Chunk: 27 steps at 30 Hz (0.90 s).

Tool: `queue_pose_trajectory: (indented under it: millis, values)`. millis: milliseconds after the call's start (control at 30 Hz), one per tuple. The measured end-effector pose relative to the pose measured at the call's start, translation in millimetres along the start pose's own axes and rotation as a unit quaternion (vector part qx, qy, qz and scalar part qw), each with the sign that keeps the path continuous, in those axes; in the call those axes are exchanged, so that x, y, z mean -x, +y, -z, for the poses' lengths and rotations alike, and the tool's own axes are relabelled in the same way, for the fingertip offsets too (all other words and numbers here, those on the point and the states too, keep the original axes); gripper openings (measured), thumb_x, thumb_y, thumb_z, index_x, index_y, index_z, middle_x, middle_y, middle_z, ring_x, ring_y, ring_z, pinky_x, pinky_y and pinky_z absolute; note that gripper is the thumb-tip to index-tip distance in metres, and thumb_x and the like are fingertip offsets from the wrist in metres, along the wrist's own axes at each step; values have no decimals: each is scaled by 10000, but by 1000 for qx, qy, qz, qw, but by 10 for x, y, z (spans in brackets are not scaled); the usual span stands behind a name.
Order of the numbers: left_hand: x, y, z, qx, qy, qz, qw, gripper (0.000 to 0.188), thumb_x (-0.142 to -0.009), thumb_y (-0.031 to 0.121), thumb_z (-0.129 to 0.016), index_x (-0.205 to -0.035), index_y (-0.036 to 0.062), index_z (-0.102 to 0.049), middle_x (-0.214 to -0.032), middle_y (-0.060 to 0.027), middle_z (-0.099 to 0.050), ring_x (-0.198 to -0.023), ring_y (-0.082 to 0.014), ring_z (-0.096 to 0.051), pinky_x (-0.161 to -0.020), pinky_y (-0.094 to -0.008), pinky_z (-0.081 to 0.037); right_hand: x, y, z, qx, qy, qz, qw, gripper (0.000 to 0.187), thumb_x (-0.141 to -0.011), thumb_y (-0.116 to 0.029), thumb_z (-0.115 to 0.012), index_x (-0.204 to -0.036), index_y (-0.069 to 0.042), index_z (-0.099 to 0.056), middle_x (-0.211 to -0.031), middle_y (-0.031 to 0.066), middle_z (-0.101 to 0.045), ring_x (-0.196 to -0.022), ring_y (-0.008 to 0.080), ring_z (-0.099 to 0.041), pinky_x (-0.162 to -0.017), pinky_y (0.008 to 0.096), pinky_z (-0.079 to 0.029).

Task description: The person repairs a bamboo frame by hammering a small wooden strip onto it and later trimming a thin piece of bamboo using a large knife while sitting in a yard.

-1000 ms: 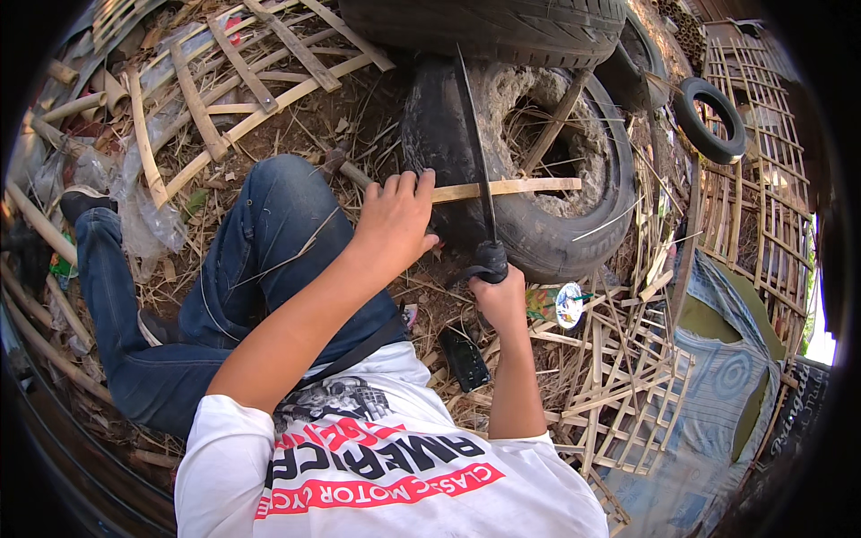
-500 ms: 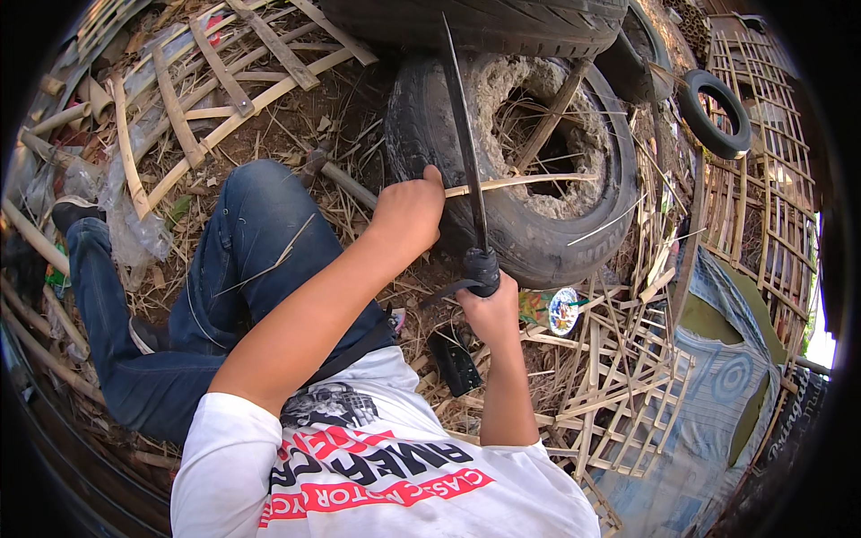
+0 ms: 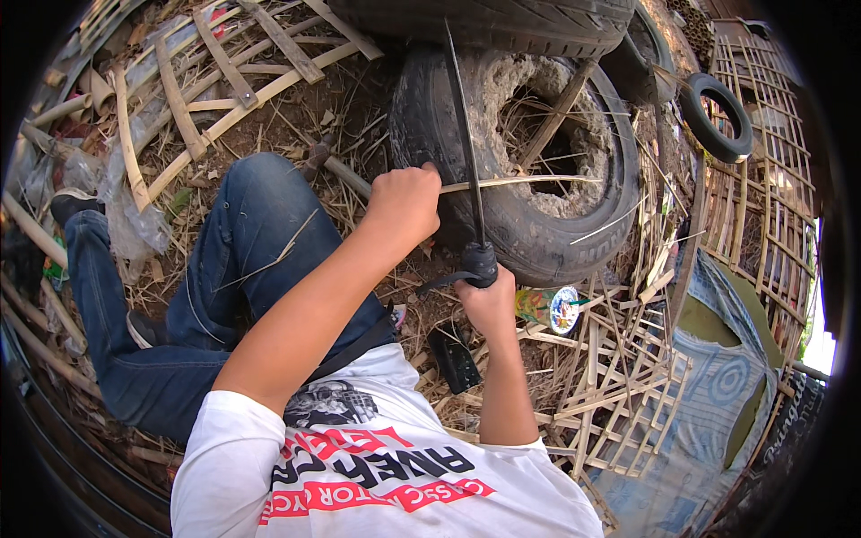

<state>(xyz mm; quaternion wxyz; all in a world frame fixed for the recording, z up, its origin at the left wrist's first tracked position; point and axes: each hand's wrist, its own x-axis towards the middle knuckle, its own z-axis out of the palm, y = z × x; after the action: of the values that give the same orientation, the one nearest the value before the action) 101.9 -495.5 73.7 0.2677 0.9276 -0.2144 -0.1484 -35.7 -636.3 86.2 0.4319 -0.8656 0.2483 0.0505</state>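
Note:
My left hand [image 3: 403, 208] is closed round one end of a thin bamboo strip [image 3: 538, 178], which reaches right across the face of a worn tyre [image 3: 430, 125]. In my right hand [image 3: 491, 301] is the black-wrapped handle of a machete [image 3: 465, 134]. Its long dark blade points away from me and crosses over the strip, just right of my left fist. Whether the edge touches the strip I cannot tell. The tyre lies tilted, its middle filled with rough grey material and a slanting wooden stick [image 3: 558, 117].
Another tyre [image 3: 502, 22] rests at the far side, and a smaller tyre [image 3: 716, 117] is at right. A bamboo lattice [image 3: 628, 403] lies on cloth [image 3: 717, 368] near a printed cup [image 3: 563, 309]. A hammer [image 3: 345, 175] and a bamboo frame [image 3: 224, 125] are at left.
Both hands have shifted very slightly, the machete staying across the strip. The strip remains in my left hand.

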Motion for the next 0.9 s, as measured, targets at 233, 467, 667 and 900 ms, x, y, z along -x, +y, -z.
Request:
queue_pose_trajectory:
  millis: [233, 467, 667, 900]
  values:
    - [-5, -71, -26, 8, 34, -8, 999, 149, -711, 123, -695, -756, -17, -677, -759, -222, -662, -765, -382, -672, -708, -449, -549, 39, -220, 76, -1, -8, -1, 1000, 102, -698, -34, -646, -758, 15, -581, -638, 27, -583, -590, 104, -501, -567, 289, -436]
    - [72, 82, 352, 10, 15, 10, 1000, 101, -725, 51, -671, -803, -11, -689, -790, -225, -667, -795, -385, -671, -721, -454, -550, 3, -343, 190, 0, -14, 13, 1000, 119, -672, -24, -644, -752, 13, -564, -632, 22, -563, -577, 100, -496, -548, 283, -426]
    - [-80, -131, 69, 12, 15, -5, 1000, 101, -720, 21, -648, -811, -18, -673, -812, -223, -664, -817, -386, -666, -739, -462, -540, 33, -404, 140, 37, -19, -15, 999, 171, -664, -78, -672, -777, 27, -598, -662, 147, -626, -617, 225, -607, -640, 343, -485]
    - [44, -145, 61, 19, -21, 7, 1000, 117, -699, 25, -670, -811, -9, -683, -786, -229, -659, -815, -381, -668, -733, -455, -545, -32, -236, 26, 1, -44, -63, 997, 167, -670, -78, -679, -772, 21, -591, -657, 120, -622, -602, 188, -584, -628, 336, -480]
